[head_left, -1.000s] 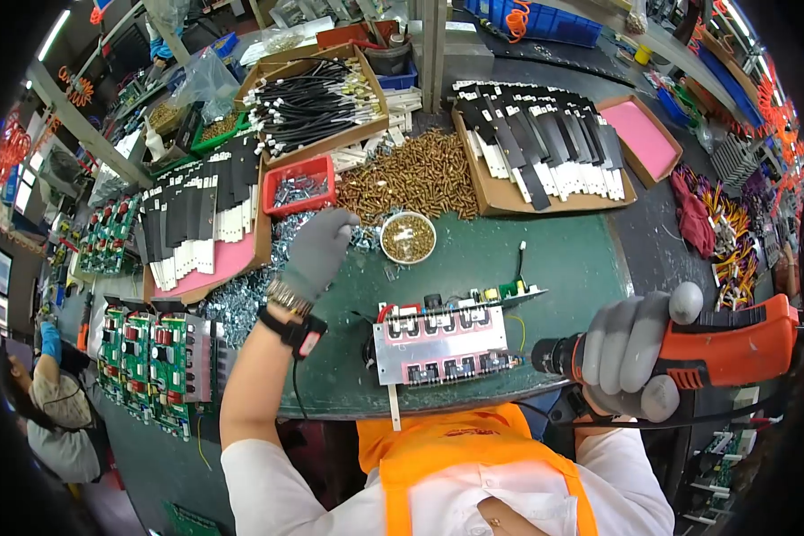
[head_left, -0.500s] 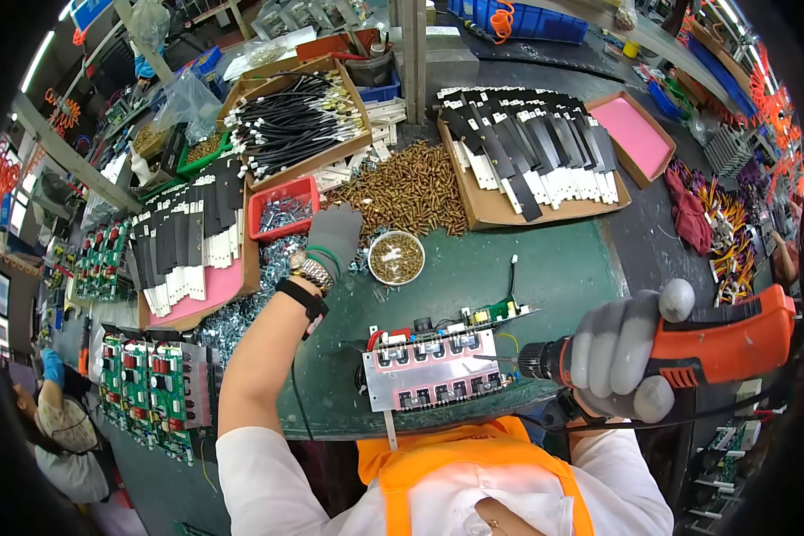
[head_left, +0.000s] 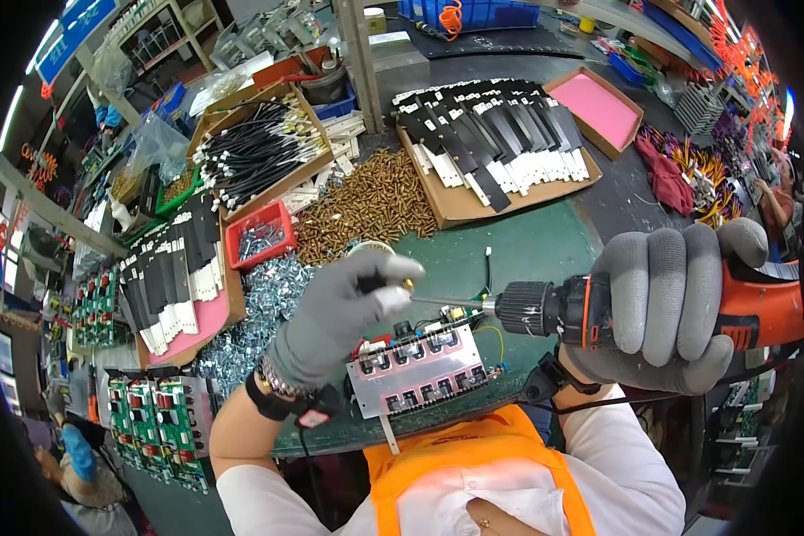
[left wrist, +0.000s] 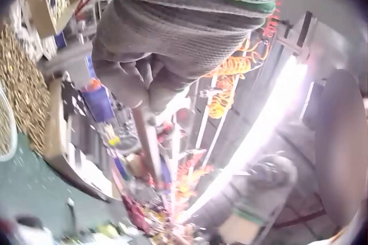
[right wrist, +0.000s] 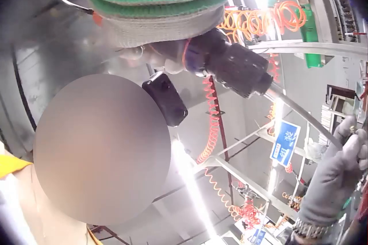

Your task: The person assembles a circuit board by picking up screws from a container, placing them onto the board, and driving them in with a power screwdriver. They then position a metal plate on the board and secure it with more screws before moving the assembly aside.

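In the head view my gloved left hand (head_left: 330,313) pinches a small brass-coloured screw (head_left: 408,285) between thumb and index finger. The tip of a long driver bit (head_left: 451,302) reaches right up to the screw. My gloved right hand (head_left: 657,308) grips an orange and black power drill (head_left: 764,308), its chuck (head_left: 525,308) pointing left. Beneath the bit, a circuit board assembly with a silver metal plate (head_left: 415,368) lies at the bench edge, with two rows of black components along it. A white bowl (head_left: 372,247) is mostly hidden behind my left hand.
Brass screws (head_left: 375,196) lie in a heap behind the bowl. Left of it are silver clips (head_left: 272,290) and a red bin (head_left: 281,214). Cardboard boxes hold black-and-white strips (head_left: 509,134) and black cables (head_left: 263,152). More circuit boards (head_left: 161,420) stand at the left.
My left hand has come from beside the bowl toward the drill and now pinches a screw at the bit tip. The drill has risen from beside the assembly. The view has shifted.
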`<move>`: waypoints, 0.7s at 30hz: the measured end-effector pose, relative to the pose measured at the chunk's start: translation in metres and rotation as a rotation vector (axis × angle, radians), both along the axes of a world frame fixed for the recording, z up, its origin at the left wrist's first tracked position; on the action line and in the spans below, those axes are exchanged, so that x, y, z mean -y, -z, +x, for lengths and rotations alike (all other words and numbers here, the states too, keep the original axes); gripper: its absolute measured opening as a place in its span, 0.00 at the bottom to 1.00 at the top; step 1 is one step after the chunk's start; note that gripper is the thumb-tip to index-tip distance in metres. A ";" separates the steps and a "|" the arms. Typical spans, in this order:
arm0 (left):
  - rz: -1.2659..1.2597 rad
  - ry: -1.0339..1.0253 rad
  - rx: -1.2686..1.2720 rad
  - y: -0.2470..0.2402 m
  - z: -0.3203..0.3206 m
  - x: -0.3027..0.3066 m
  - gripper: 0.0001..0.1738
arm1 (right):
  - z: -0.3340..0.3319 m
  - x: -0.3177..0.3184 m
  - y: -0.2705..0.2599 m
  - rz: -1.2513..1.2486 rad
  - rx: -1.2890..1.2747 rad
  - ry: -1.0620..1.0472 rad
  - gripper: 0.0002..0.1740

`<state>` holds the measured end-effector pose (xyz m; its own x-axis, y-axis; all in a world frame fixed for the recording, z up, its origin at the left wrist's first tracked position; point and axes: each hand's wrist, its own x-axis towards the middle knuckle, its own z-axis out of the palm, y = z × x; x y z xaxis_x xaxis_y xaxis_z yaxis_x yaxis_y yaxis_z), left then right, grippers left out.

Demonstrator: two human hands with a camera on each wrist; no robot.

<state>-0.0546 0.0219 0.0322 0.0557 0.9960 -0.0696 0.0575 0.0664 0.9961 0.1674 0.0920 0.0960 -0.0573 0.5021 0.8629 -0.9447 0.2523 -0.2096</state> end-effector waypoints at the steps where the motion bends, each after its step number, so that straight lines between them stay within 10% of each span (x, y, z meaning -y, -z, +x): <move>1: 0.003 0.005 -0.004 -0.001 0.003 0.005 0.14 | -0.001 -0.003 0.000 0.067 -0.005 -0.015 0.29; 21: -0.147 0.025 0.312 0.021 0.008 0.016 0.13 | 0.002 -0.010 0.012 0.079 0.011 -0.066 0.31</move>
<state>-0.0467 0.0056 0.0115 0.1210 0.9748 -0.1877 -0.2447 0.2125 0.9460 0.1696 0.1022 0.0838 -0.0975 0.4277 0.8986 -0.9576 0.2057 -0.2017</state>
